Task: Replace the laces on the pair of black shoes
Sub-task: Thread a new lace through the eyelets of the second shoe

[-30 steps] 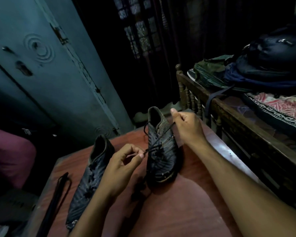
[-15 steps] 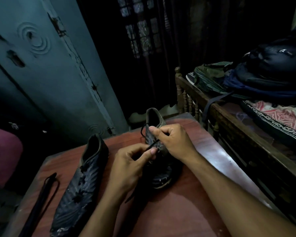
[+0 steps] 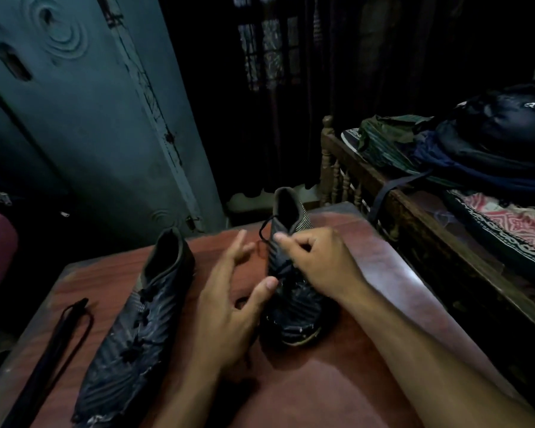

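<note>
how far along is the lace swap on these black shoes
Done: the left shoe looks unlaced, and a loose lace lies on the table beside it. In hand: the right hand pinches the lace on the right shoe; the left hand is open beside it. Left: finishing this shoe, then the other.

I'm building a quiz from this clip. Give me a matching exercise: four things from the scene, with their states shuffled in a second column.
Things:
1. left shoe
2. right shoe
3. left hand
4. loose lace

States:
A. fingers spread, holding nothing
B. lying at the table's left edge
C. lace pinched by the right hand
D. lying untouched, no lace visible

Pairs: 1-D, 2-C, 3-A, 4-B
</note>
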A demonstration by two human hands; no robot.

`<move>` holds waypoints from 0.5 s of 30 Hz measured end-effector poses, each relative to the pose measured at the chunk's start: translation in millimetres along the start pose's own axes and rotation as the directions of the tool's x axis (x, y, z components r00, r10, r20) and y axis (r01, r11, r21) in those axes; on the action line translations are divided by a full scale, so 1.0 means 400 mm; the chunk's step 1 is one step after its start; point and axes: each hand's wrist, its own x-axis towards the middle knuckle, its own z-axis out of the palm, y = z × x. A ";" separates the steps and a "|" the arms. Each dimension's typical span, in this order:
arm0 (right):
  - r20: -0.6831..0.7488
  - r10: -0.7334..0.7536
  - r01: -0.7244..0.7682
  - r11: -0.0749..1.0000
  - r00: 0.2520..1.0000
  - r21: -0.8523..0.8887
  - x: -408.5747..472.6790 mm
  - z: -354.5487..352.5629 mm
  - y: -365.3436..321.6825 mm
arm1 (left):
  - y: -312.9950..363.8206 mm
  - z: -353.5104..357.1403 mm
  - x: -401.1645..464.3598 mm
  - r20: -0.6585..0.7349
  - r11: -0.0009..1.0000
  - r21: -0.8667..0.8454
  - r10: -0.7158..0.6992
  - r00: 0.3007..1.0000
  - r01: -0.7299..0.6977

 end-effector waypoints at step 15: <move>-0.032 0.045 -0.042 0.996 0.998 0.075 0.006 -0.021 -0.004 | -0.011 0.017 0.011 -0.080 0.993 0.119 0.021 0.997 -0.012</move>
